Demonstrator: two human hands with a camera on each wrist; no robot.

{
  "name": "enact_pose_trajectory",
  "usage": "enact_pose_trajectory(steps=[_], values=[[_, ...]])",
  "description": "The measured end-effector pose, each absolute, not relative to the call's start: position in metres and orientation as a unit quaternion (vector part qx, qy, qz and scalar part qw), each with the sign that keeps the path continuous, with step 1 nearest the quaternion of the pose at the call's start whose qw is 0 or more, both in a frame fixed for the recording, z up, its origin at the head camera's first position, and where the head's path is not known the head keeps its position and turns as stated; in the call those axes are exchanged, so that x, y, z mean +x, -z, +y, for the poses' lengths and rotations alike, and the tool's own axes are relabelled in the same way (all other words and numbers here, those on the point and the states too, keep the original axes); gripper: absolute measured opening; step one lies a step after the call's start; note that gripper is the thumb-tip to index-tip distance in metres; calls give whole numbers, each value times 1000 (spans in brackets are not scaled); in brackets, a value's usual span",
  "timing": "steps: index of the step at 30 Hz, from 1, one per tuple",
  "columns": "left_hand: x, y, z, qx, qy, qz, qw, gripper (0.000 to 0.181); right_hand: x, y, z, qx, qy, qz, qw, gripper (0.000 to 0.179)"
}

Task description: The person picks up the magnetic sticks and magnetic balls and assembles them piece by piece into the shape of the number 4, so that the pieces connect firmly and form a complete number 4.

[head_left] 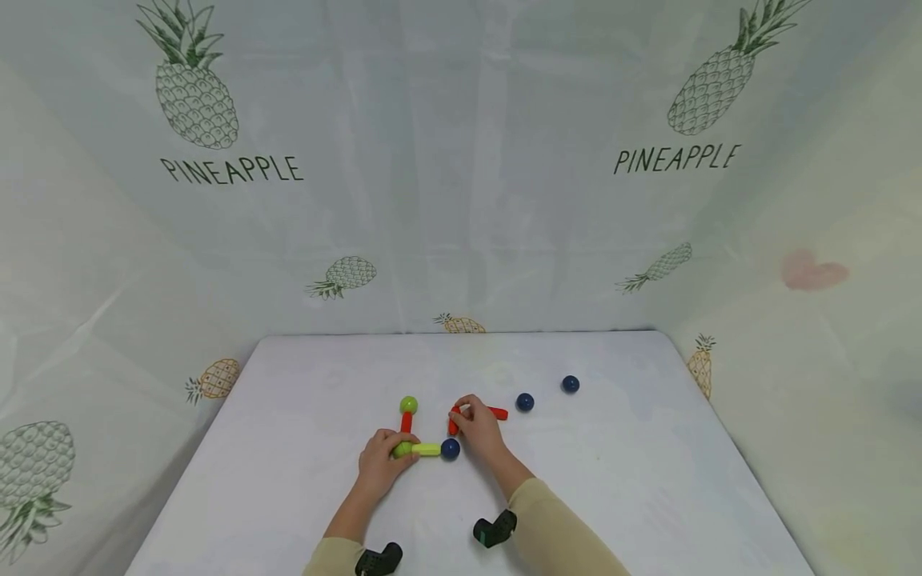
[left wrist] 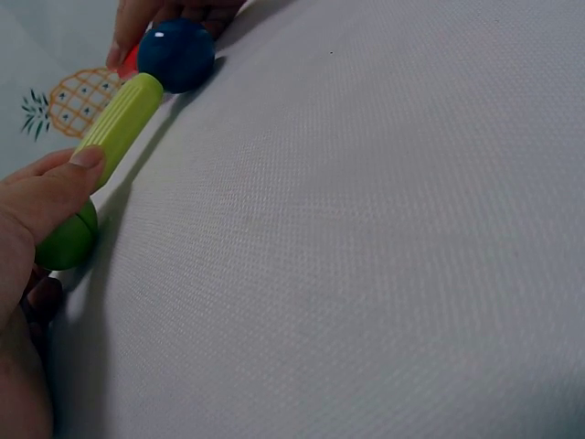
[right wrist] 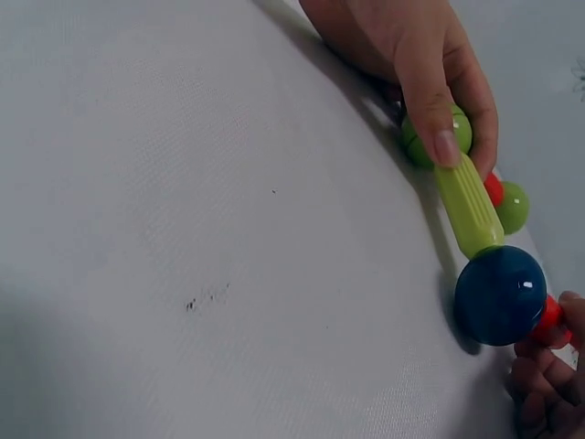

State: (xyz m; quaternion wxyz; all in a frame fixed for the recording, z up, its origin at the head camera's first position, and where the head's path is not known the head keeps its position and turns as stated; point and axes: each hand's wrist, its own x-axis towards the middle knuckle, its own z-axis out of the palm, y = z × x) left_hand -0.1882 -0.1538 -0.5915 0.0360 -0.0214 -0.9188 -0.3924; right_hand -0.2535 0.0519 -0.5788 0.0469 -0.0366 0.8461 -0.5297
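Pinched red rod (head_left: 453, 421) lies just beyond the joined blue ball (head_left: 450, 448), on the side away from the person. Its long axis runs roughly straight out from that ball, about square to the yellow-green rod (head_left: 426, 450), which meets the ball from its left. I judge that any move turns on this line between rod end and ball; the near end is at the ball or very close, and I cannot tell whether it is seated. On the ball's right, the right hand (head_left: 479, 428) is the nearer one, its grip drawn to a pinch of thumb and fingers on the red rod. On the ball's left, the left hand (head_left: 382, 462) has its grip curled about the near green ball (head_left: 402, 450), thumb on the yellow-green rod. Beyond and left of the blue ball, a second red rod (head_left: 406, 422) runs out to the far green ball (head_left: 408, 405). Beyond and right lie a loose red rod (head_left: 499, 414) and, farther right, two loose blue balls (head_left: 525, 402). The table's (head_left: 310, 384) edges are well apart from the joined blue ball, leaving ample room, I judge.
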Motion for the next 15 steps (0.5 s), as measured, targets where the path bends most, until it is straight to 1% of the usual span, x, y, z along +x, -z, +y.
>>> enact_pose_trajectory(steps=[5,15], values=[[-189,593,-154,-26,392,-919,35,17,-252,580,50,-23,521,852,52,19],[-189,593,-156,-29,388,-921,38,18,-250,579,48,-38,508,860,37,17]])
